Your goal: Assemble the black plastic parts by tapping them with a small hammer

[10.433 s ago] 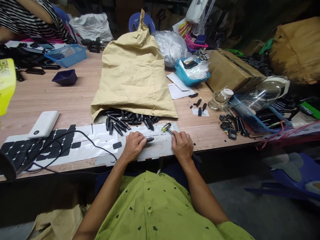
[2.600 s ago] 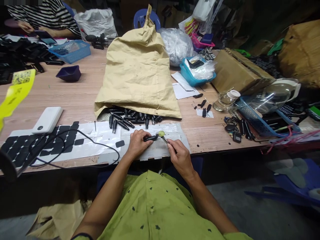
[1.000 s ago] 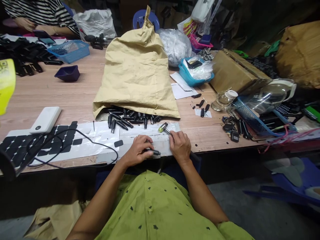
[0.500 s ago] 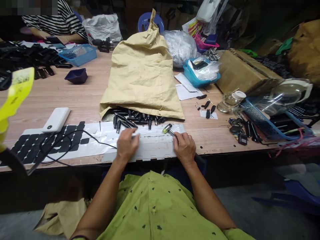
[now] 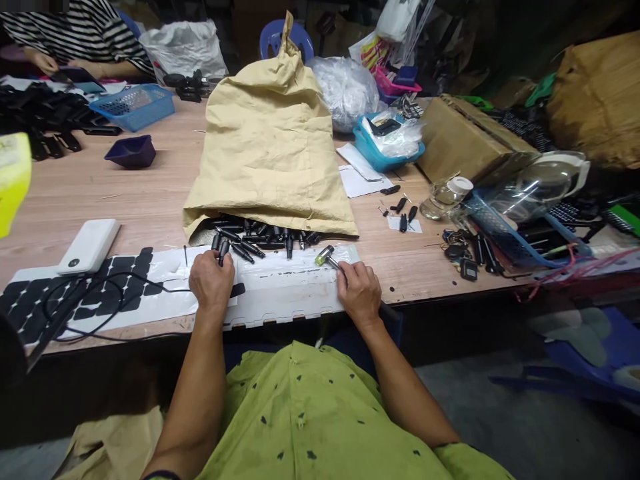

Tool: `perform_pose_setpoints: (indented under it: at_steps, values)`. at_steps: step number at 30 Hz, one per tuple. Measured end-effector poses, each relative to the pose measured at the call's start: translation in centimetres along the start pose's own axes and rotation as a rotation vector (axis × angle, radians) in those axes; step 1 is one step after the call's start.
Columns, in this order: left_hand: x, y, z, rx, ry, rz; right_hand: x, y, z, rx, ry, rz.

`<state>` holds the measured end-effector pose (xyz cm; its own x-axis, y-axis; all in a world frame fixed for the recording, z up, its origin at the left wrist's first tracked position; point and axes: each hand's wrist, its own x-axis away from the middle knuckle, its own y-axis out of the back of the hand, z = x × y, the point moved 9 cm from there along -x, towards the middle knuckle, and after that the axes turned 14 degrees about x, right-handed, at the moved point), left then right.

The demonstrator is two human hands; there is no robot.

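Observation:
My left hand (image 5: 211, 280) reaches to the left end of a pile of small black parts (image 5: 260, 237) spilling from a tan sack (image 5: 270, 140). Its fingers close round one black part (image 5: 221, 251) at the pile's edge. My right hand (image 5: 358, 292) rests on a white sheet (image 5: 290, 287) near the table's front edge. It grips a small hammer (image 5: 325, 256) with a yellow-green head that points up and left.
A white power bank (image 5: 89, 246) and a black cable (image 5: 100, 300) lie on a dark-celled panel (image 5: 30, 307) at left. Blue baskets (image 5: 133, 107), a dark tray (image 5: 131, 151), a cardboard box (image 5: 460, 137) and clutter fill the back and right. A person in stripes (image 5: 75, 40) sits far left.
My left hand moved from the white sheet near my body up and left to the pile and closed on a black part. The right hand with the hammer stayed put.

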<state>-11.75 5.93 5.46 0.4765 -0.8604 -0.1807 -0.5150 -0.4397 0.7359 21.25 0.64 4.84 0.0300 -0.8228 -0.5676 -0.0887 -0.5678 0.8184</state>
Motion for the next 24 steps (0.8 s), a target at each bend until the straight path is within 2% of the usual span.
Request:
perform_pose_setpoints:
  at_steps: [2,3,8,10,13,18,24]
  values:
    - [0.7,0.2,-1.3,0.096,-0.115,-0.008,0.0,0.1,0.1,0.004,0.005,-0.007]
    - [1.3,-0.1,-2.3,0.150,-0.187,0.034,0.0,0.1,0.1,0.006,0.007,-0.011]
    - [6.4,-5.1,-7.5,0.297,-0.519,0.516,0.0,0.1,0.0,0.004,0.004,-0.003]
    - [7.8,-6.7,-8.3,0.284,-0.569,0.609,0.0,0.0,0.0,0.000,0.000,0.007]
    - [8.2,-7.8,-8.3,0.288,-0.575,0.623,0.0,-0.1,0.0,0.001,-0.007,0.019]
    - [7.6,-8.5,-7.7,0.350,-0.553,0.618,-0.1,-0.2,-0.3,-0.015,-0.027,0.011]
    - [7.5,-8.8,-7.5,0.372,-0.528,0.607,-0.2,0.7,-1.1,-0.267,-0.063,0.013]
